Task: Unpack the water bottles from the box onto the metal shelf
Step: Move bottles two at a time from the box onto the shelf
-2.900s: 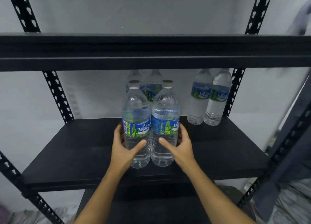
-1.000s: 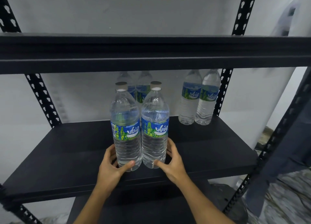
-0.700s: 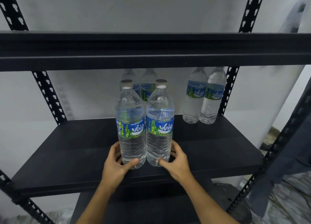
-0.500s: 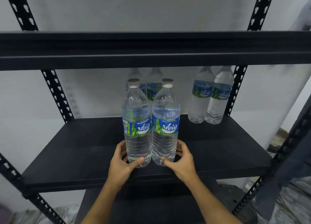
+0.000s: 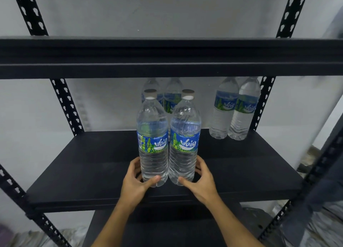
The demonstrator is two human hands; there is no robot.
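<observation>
My left hand and right hand have slid down low, fingers curled round the front bottles, which stand upright near the shelf edge. Placed, I'd say; letting go comes next.

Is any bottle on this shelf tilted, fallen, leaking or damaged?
Nothing stands out. The left front bottle and right front bottle stand upright, capped, gripped near their bases by the left hand and right hand. The pair behind and the back right pair stand upright. The shelf looks dry.
</observation>
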